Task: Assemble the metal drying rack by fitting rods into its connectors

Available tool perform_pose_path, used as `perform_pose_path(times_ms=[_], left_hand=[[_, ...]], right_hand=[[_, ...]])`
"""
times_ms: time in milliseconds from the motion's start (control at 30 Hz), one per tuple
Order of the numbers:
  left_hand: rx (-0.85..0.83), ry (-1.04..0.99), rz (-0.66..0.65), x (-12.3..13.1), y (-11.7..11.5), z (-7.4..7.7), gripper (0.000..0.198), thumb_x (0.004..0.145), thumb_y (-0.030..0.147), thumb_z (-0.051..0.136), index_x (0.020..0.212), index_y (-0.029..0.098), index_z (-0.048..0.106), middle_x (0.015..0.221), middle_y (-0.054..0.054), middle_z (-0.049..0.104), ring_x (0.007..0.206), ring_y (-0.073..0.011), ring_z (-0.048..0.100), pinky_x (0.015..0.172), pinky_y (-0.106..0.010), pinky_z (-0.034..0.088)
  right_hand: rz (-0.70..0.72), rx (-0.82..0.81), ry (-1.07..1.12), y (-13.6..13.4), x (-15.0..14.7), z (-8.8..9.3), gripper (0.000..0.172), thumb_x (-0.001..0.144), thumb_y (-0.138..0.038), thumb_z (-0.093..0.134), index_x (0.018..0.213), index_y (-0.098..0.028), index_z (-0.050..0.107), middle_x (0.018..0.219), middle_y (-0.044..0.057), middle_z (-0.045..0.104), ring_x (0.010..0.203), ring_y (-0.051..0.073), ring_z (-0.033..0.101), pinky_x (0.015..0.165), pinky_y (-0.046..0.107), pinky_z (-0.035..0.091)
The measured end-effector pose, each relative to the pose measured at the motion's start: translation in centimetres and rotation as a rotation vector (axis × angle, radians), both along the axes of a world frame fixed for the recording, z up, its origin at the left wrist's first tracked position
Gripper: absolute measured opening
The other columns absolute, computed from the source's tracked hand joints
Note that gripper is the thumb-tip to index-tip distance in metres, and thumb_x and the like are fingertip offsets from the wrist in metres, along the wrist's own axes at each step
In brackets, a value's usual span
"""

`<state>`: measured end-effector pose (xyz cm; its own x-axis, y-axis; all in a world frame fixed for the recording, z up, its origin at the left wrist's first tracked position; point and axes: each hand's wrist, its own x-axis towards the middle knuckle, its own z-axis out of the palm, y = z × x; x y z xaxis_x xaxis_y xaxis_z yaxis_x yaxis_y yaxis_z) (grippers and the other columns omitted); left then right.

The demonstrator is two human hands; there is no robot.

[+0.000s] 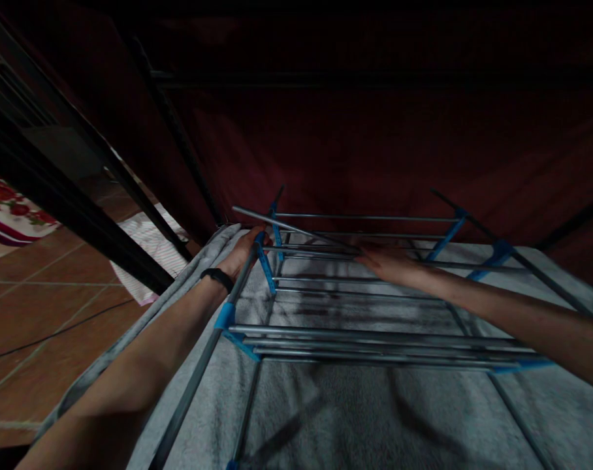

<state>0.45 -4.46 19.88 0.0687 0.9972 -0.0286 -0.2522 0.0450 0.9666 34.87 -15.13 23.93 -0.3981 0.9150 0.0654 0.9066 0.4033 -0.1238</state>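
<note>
A rack of grey metal rods point(375, 334) with blue plastic brackets point(268, 264) lies in front of me. My left hand point(245, 251) is closed at the rack's left side, by the upper blue bracket and the side pole; its fingertips are partly hidden. My right hand point(377, 258) pinches the right end of a loose-looking metal rod point(296, 228). This rod runs slantwise over the other bars, and its left end sticks up past the bracket. Both forearms reach over the rack, and a dark band point(218, 279) circles my left wrist.
Beneath the rack lies a grey fleecy blanket point(336, 418). A dark red curtain point(355, 150) hangs behind it. Dark metal frame posts point(76, 196) stand at the left. On the tiled floor point(56, 313) are a striped cloth point(142, 245) and a thin cable point(56, 333).
</note>
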Motion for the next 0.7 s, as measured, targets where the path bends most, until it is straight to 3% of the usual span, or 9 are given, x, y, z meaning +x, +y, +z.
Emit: perform_pose_path(times_ms=[100,200,400,533,700], left_hand=[[0.03,-0.103,-0.063,-0.7,-0.4,0.4,0.024,0.081,0.031,0.066,0.068,0.021,0.049,0.054,0.003,0.046,0.046,-0.0114,0.043,0.046,-0.025,0.035],[0.016,-0.105,-0.065,-1.2,-0.4,0.4,0.024,0.081,0.033,0.066,0.071,0.021,0.048,0.054,0.003,0.046,0.046,-0.0121,0.045,0.046,-0.025,0.037],[0.022,-0.047,-0.057,-0.9,-0.2,0.0,0.025,0.08,0.033,0.066,0.067,0.022,0.048,0.053,0.001,0.049,0.047,-0.0129,0.047,0.046,-0.026,0.038],[0.014,-0.059,-0.095,-1.0,-0.4,-0.1,0.022,0.082,0.033,0.068,0.071,0.021,0.052,0.058,-0.001,0.054,0.052,-0.014,0.051,0.052,-0.027,0.041],[0.01,-0.016,-0.123,-1.3,-0.1,0.0,0.027,0.083,0.038,0.067,0.068,0.021,0.053,0.059,-0.001,0.055,0.051,-0.0144,0.05,0.053,-0.028,0.042]], right_hand=[[0.032,0.013,-0.041,-0.7,0.7,0.6,0.039,0.102,-0.033,0.042,0.132,-0.016,0.06,0.124,0.016,0.07,0.108,0.029,0.069,0.088,0.036,0.051],[0.027,-0.088,0.067,-0.7,1.6,0.6,0.035,0.101,-0.035,0.044,0.123,-0.017,0.064,0.117,0.013,0.073,0.104,0.027,0.07,0.086,0.033,0.051],[0.137,-0.272,0.274,-0.2,1.8,-1.3,0.033,0.096,-0.038,0.05,0.115,-0.018,0.069,0.109,0.008,0.075,0.095,0.023,0.069,0.082,0.03,0.05],[0.182,-0.28,0.248,-0.2,1.4,-2.7,0.027,0.095,-0.033,0.052,0.111,-0.02,0.07,0.112,0.007,0.074,0.101,0.024,0.068,0.087,0.031,0.049],[0.246,-0.235,0.2,-1.2,0.7,-3.5,0.023,0.096,-0.032,0.052,0.106,-0.021,0.071,0.105,0.007,0.075,0.095,0.023,0.069,0.083,0.032,0.051]])
